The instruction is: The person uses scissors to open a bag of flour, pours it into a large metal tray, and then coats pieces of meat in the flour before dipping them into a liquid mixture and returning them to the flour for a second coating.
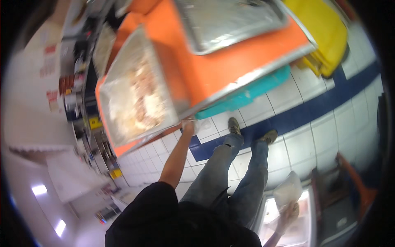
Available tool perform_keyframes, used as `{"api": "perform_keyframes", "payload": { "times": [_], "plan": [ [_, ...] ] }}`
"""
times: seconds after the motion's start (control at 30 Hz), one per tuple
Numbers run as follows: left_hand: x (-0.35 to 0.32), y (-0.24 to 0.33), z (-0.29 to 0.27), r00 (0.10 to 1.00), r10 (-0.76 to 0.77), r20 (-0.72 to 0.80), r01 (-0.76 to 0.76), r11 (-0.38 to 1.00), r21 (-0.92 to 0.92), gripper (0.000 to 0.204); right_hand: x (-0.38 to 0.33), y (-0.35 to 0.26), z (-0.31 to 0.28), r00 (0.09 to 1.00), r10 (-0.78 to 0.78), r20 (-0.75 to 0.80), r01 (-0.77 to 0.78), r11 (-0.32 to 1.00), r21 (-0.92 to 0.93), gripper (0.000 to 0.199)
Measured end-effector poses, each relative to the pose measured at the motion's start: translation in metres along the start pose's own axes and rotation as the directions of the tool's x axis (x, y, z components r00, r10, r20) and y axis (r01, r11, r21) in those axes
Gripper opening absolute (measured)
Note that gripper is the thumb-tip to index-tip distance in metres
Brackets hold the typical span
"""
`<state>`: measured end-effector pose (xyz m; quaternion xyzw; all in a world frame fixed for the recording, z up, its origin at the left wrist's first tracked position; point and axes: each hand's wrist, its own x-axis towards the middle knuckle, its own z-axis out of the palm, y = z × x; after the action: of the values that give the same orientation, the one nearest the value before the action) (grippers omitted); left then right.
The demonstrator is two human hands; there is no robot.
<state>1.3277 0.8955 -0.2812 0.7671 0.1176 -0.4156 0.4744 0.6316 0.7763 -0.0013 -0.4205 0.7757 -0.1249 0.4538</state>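
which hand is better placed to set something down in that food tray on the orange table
Left, probably. The left hand is already at the near corner of the food tray. The right hand is low and far off, holding a clear bag over the lit chest freezer.

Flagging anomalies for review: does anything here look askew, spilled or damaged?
No spill or damage shows. The left hand grips the foil-covered metal tray's corner at the orange table's edge; the right hand holds a clear plastic bag.
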Motion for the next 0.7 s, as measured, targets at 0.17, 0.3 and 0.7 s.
{"api": "perform_keyframes", "payload": {
  "times": [0.17,0.3,0.7],
  "plan": [
    [-0.14,0.017,0.037,0.815,0.534,-0.226,-0.383,0.788,0.482,0.056,-0.053,-0.11,0.049,0.944,-0.315,0.095,0.322,0.944,-0.069,0.045],
    [-0.268,0.057,-0.085,0.994,0.055,0.091,-0.102,0.736,0.669,0.078,-0.104,-0.178,0.093,0.761,-0.427,0.488,0.588,0.772,-0.241,0.031],
    [-0.406,0.216,-0.337,0.436,0.759,0.484,-0.9,0.371,0.23,0.092,-0.358,-0.347,0.401,-0.079,-0.668,0.74,0.898,0.275,0.343,0.023]
  ]
}}
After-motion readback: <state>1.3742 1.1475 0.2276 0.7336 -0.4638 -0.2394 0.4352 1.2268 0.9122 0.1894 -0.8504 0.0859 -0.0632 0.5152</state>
